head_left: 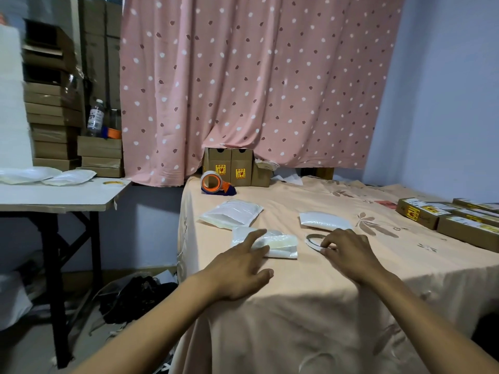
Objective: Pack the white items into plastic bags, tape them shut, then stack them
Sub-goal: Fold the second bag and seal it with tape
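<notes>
Risks as I read it: folded bagged item (272, 242) is pinned by one finger only. If that finger lifts before tape goes on, I'd expect the flap to spring open. The plastic looks slick on the peach cloth, so a sideways push may slide the pack. Peeling tape one-handed could also stick it to the cloth or itself.

Pose: left hand (243, 268) is flat and relaxed, index straight, pressing the pack's left end near the front edge of the bench (310, 306). Right hand (348, 252) has its fingers curled onto the near rim of the thin tape ring (313, 240), just right of the pack; looks like a pinch. Two more bagged packs (231, 213) (324, 220) lie behind, apart and unstacked.
</notes>
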